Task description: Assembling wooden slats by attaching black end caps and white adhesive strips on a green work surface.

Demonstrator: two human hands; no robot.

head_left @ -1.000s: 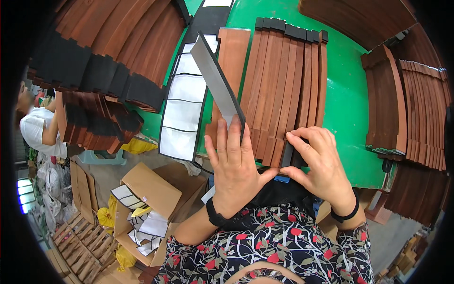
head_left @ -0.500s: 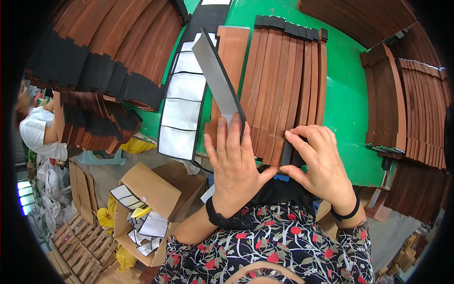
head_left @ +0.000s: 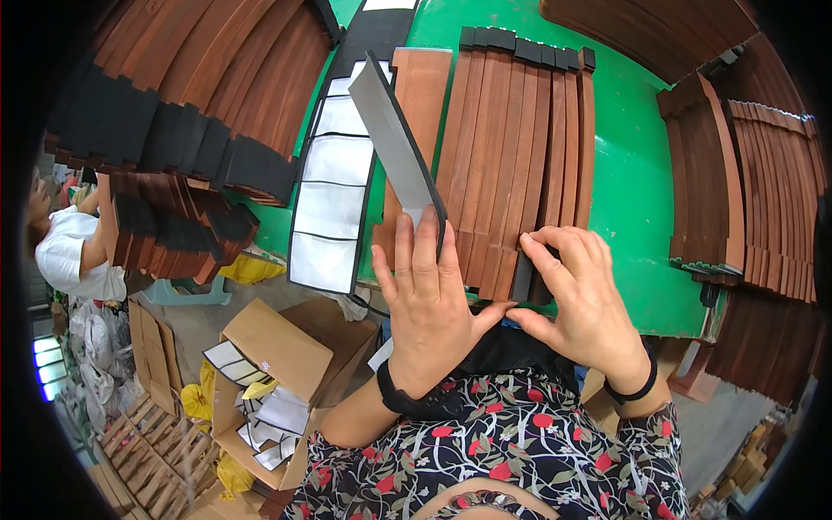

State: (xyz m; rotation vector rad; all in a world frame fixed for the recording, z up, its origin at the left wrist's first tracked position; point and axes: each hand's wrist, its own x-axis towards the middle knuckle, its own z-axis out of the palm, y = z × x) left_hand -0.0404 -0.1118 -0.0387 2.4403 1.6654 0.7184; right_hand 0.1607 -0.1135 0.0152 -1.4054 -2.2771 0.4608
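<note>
A row of reddish-brown wooden boards [head_left: 494,147] lies side by side in front of me, with black pads [head_left: 520,48] on their far ends. At the near end of one board, a dark pad [head_left: 523,277] sits between the index finger and thumb of my right hand [head_left: 589,303]. My left hand [head_left: 429,299] has its fingers stretched out, their tips against the lower end of a tilted grey strip with black edges [head_left: 394,134]. Its thumb reaches to the boards' near ends, close to my right thumb. Under the strip lies a lighter brown board [head_left: 422,82].
A black-framed sheet of white pads [head_left: 329,208] lies at the left on the green table [head_left: 628,173]. Board stacks stand left [head_left: 191,78] and right [head_left: 706,173]. An open carton [head_left: 277,347] with scraps sits below left. Another person [head_left: 82,247] is at far left.
The boards and table sit slightly farther left in the picture. My right thumb and index finger have shifted a little left; my left hand stays almost in place.
</note>
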